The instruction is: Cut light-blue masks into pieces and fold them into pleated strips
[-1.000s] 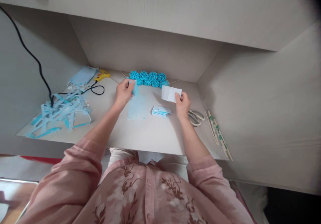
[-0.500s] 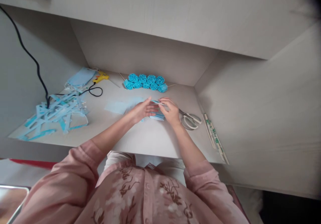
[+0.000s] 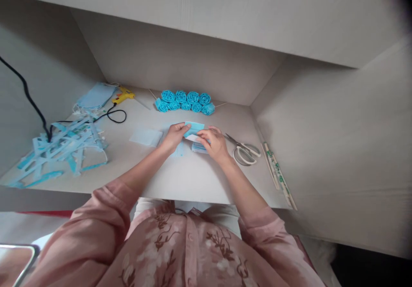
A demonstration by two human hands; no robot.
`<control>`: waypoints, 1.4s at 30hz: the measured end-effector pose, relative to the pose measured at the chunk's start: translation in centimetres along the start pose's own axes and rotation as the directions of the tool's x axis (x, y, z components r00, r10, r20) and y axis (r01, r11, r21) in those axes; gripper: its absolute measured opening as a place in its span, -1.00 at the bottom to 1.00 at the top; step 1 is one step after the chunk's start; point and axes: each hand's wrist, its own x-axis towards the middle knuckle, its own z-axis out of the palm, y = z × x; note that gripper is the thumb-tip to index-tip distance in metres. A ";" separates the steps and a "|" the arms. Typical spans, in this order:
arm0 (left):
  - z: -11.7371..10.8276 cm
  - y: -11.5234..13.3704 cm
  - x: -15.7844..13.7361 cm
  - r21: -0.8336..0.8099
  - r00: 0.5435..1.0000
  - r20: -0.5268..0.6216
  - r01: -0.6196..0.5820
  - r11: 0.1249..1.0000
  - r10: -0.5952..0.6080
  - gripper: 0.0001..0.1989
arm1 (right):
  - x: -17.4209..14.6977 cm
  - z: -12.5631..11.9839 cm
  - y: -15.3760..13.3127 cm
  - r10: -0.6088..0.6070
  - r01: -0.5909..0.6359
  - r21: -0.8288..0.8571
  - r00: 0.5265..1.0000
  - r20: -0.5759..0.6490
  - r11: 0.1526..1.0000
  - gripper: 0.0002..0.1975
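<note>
Between my hands is a small blue piece of mask fabric (image 3: 194, 127) with a white lower part. My left hand (image 3: 174, 136) pinches its left side, thumb on top. My right hand (image 3: 215, 143) has fingers and thumb closed on its lower right edge. Just beneath the right hand sits a stack of cut blue pieces (image 3: 198, 148), partly covered by the fingers. Pale, thin blue sheets (image 3: 146, 137) lie left of my left hand, some hidden under the wrist. Scissors (image 3: 246, 155) with white handles rest to the right of my right hand, blades partly apart.
Blue fabric roses (image 3: 186, 102) stand in two rows at the back. A yellow glue gun (image 3: 124, 95) with a black cord lies beside folded face masks (image 3: 97, 95). Cut blue strips (image 3: 74, 143) are heaped on the left. Wrapped chopsticks (image 3: 277, 173) lie along the right wall.
The fabric piece has turned from edge-on to face-up. My left hand, spread before, is now pinching it. The view has shifted slightly.
</note>
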 end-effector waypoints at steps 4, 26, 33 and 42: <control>0.3 -0.1 -0.8 0.146 0.998 0.046 -0.057 0.988 0.051 -0.71 | 0.1 -0.4 0.1 0.023 -0.024 -0.014 0.997 -0.069 1.000 -0.81; 1.2 0.0 -1.6 0.123 0.996 0.094 -0.021 0.992 0.009 -0.62 | -0.3 0.4 0.5 0.318 -0.288 0.226 0.942 -0.109 0.931 -0.73; 0.8 0.1 -1.6 0.037 0.997 -0.021 -0.077 0.996 0.078 -0.68 | -0.2 0.3 0.7 0.497 -0.436 0.502 0.868 0.014 0.747 -0.52; 0.9 0.1 -1.6 0.006 0.999 0.019 -0.033 0.999 0.033 -0.62 | -0.4 0.5 1.1 0.563 -0.499 0.467 0.826 0.003 0.730 -0.62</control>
